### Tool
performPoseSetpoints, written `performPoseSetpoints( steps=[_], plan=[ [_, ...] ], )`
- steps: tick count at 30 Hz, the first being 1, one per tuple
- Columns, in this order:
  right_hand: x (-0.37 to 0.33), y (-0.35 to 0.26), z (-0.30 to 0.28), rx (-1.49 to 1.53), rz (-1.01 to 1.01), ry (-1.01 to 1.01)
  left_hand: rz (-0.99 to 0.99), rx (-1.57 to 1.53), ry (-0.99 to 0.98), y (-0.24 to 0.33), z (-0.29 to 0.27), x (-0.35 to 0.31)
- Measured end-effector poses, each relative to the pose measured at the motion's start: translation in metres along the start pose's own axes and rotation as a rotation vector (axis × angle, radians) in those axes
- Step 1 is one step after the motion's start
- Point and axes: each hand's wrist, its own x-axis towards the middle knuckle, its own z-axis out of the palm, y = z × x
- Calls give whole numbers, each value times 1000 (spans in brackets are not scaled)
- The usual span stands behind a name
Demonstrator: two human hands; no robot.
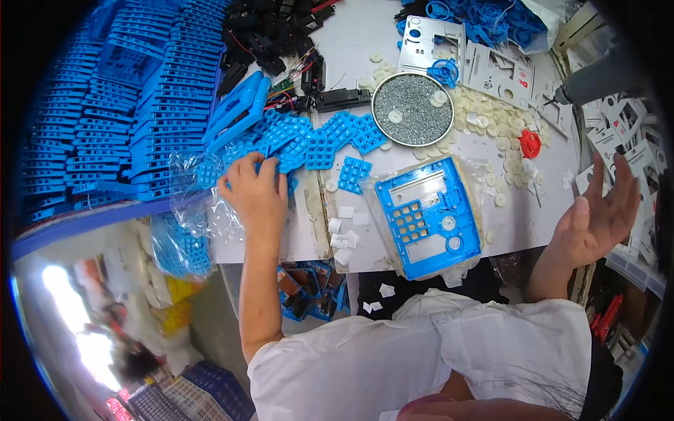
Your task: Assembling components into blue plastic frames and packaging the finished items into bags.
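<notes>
My left hand (256, 188) rests at the near edge of a pile of blue keypads (291, 137); its fingers are bent and apart, touching the pile, and no keypad shows lifted in them. Raised at the far right, my right hand (597, 217) is open with its fingers spread and nothing in it. Between the hands a blue plastic housing (460, 203) with an empty keypad grid, a slot and round holes lies on clear plastic wrap. One loose keypad (354, 174) sits just left of it.
A round tin (379, 116) full of small metal pieces stands beyond the housing. Pale discs (484, 126) are scattered right of it. An electric screwdriver (597, 81) hangs at the right, near white panels (498, 74). Stacked blue parts (158, 105) fill the left.
</notes>
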Motion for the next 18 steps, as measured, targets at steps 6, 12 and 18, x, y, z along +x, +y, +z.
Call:
performPoseSetpoints(
  steps=[6,12,18],
  plan=[
    [-24,2,-5,19,-47,-256,207,-171,260,2,-23,-15],
    [-21,-36,65,184,-48,-800,268,-382,312,61,-51,-45],
    [-52,-58,107,206,18,-1010,299,-869,112,103,-53,-46]
  ],
)
